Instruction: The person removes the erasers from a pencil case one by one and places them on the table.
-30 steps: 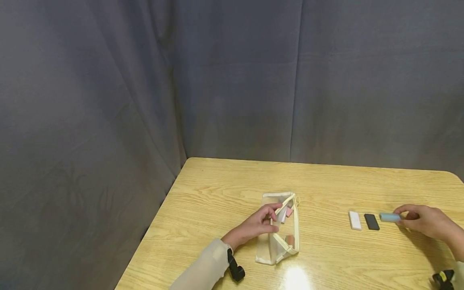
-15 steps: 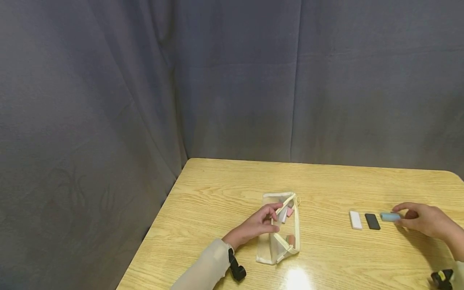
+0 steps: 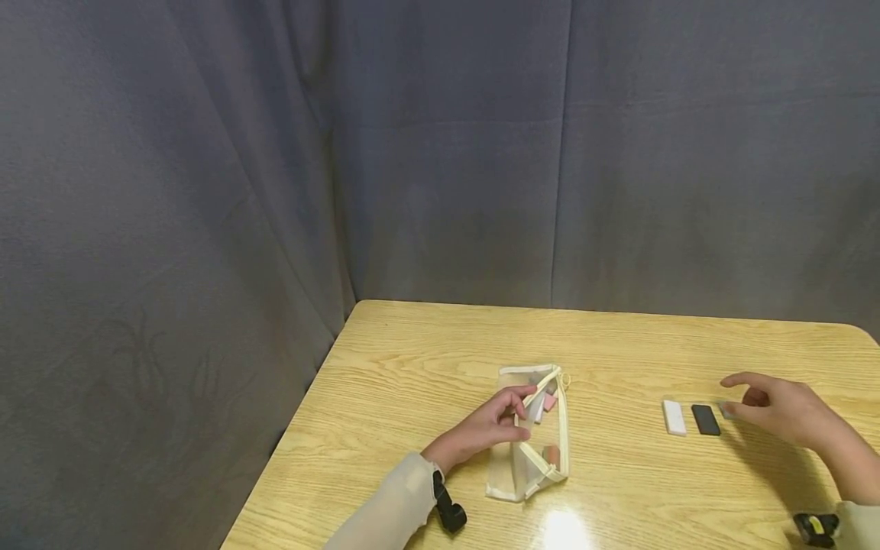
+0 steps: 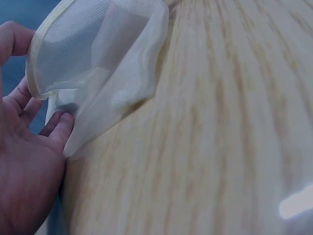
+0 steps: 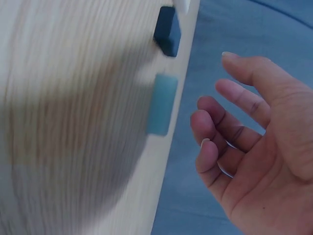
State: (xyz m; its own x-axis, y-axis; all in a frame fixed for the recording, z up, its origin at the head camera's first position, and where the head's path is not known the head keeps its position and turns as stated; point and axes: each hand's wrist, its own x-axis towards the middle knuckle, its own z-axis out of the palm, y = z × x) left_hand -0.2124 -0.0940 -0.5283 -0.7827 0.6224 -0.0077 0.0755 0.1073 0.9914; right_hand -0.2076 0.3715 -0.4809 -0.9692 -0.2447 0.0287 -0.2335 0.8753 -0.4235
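Note:
My left hand (image 3: 484, 422) holds the mouth of a see-through mesh pouch (image 4: 124, 63) with cream edging. Thumb and fingers are at its rim, with some fingertips against the mesh. Inside the pouch show a pink piece (image 3: 549, 402), a white piece and an orange-brown piece (image 3: 551, 455). Over at the right, my right hand (image 3: 791, 409) hovers with loosely bent fingers and nothing in them. A light blue oblong block (image 5: 163, 104) lies on the table under it, partly hidden by the hand in the head view. Beside the block are a black block (image 3: 705, 420) and a white block (image 3: 674, 418).
The wood-grain table (image 3: 412, 359) carries everything. The three blocks lie in a row, to the right of the pouch. A grey-blue curtain (image 3: 447, 153) hangs behind the table and along its left side.
My right hand has let go of the light blue block, risen and shifted left over it. The block stays on the table. My left hand and the pouch have not moved.

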